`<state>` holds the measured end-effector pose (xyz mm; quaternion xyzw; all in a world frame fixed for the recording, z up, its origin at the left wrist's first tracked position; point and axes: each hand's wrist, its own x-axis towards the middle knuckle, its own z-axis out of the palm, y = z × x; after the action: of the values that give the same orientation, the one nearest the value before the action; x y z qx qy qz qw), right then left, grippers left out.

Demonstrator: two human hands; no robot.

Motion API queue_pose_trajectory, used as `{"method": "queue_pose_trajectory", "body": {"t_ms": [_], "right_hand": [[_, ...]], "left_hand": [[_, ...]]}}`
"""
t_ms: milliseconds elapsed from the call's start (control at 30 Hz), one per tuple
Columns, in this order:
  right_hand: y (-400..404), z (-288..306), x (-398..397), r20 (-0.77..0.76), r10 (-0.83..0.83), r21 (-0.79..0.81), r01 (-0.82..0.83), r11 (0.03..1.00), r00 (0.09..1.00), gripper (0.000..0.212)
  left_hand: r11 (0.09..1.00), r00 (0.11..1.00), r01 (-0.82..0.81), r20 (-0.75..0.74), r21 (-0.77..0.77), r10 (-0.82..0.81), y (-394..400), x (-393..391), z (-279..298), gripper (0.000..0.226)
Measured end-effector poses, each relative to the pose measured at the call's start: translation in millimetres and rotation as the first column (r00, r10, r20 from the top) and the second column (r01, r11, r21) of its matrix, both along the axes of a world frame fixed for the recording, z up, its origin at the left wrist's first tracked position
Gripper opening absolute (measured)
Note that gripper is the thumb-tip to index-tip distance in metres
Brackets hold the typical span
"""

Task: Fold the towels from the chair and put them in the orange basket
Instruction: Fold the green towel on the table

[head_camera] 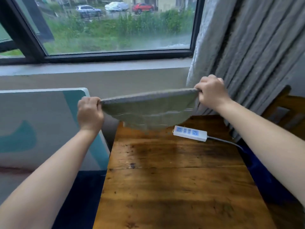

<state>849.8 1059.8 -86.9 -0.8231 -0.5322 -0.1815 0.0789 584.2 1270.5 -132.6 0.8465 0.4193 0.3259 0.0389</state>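
Item: 1 grey towel [148, 109], doubled over, held in the air above the far end of a wooden table [173, 179]. Top edge stretched nearly level between 2 hands; lower part sags in a curve, its lowest point just above the tabletop.

Left hand [90, 113]: fingers curled, pinching the towel's left corner.

Right hand [211, 93]: fingers curled, pinching the towel's right corner, slightly higher than the left.

Also present: 1 white power strip [189, 133] with blue sockets, lying on the table under the towel's right side, grey cable running off to the right. 1 window [112, 25] with dark frame behind. Grey curtain [247, 52] at right. Part of a wooden chair [287, 109] at far right. 1 white and teal panel [41, 123] left of the table.
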Motion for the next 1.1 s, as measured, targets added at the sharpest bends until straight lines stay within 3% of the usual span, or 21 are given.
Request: {"method": "queue_pose_trajectory", "body": {"t_ms": [133,367,467,567,633,733,833,967,1033,1100], "right_hand": [[-12.7,-2.9,-10.3,0.056,-0.141,-0.317,0.151,0.936,0.988,0.029],[-18.9,-17.6,-8.7,0.040,-0.276,-0.387,0.269,0.882,0.960,0.031],[-13.5,-22.2,-3.2,0.007,-0.338,-0.307,0.323,0.895,0.941,0.030],[-6.6,-18.0,8.8,-0.092,-0.333,-0.079,0.327,0.942,0.938,0.025],[-4.8,-16.3,16.3,-0.068,-0.241,0.093,0.247,0.965,0.968,0.016],[-13.0,-21.4,18.2,-0.007,-0.091,0.093,0.091,0.991,0.996,0.010],[-30.7,-40.0,11.8,-0.039,0.039,0.006,-0.039,0.999,0.998,0.012],[-56.2,-73.0,-5.0,-0.073,0.213,-0.146,-0.221,0.964,0.974,0.007],[-68.3,-90.4,-25.2,-0.191,0.179,-0.382,-0.242,0.892,0.965,0.009],[-81.6,-119.4,-47.8,-0.287,0.099,-0.597,-0.259,0.759,0.953,0.017]], "left_hand": [[0.995,0.972,0.067,-0.220,-0.074,-0.082,-4.8,0.8,1.8,0.023],[0.991,0.942,0.048,-0.325,-0.125,-0.087,-20.2,13.9,-5.1,0.028],[0.997,0.949,0.009,-0.313,-0.079,-0.033,-18.6,25.5,2.4,0.028],[1.000,0.979,-0.017,-0.205,-0.010,0.015,-12.4,38.0,19.4,0.024],[1.000,0.992,-0.010,-0.124,0.014,0.011,-8.9,40.6,29.6,0.022],[0.998,0.996,0.055,-0.077,0.039,-0.052,-6.1,32.0,29.9,0.019],[0.983,0.967,0.183,-0.176,-0.031,-0.186,-4.7,9.2,9.8,0.015],[0.899,0.813,0.343,-0.394,-0.271,-0.429,-12.3,-26.0,-24.9,0.010],[0.839,0.618,0.287,-0.580,-0.462,-0.530,-24.1,-40.5,-47.9,0.011],[0.775,0.422,0.191,-0.663,-0.602,-0.618,-41.9,-52.9,-75.4,0.013]]}}
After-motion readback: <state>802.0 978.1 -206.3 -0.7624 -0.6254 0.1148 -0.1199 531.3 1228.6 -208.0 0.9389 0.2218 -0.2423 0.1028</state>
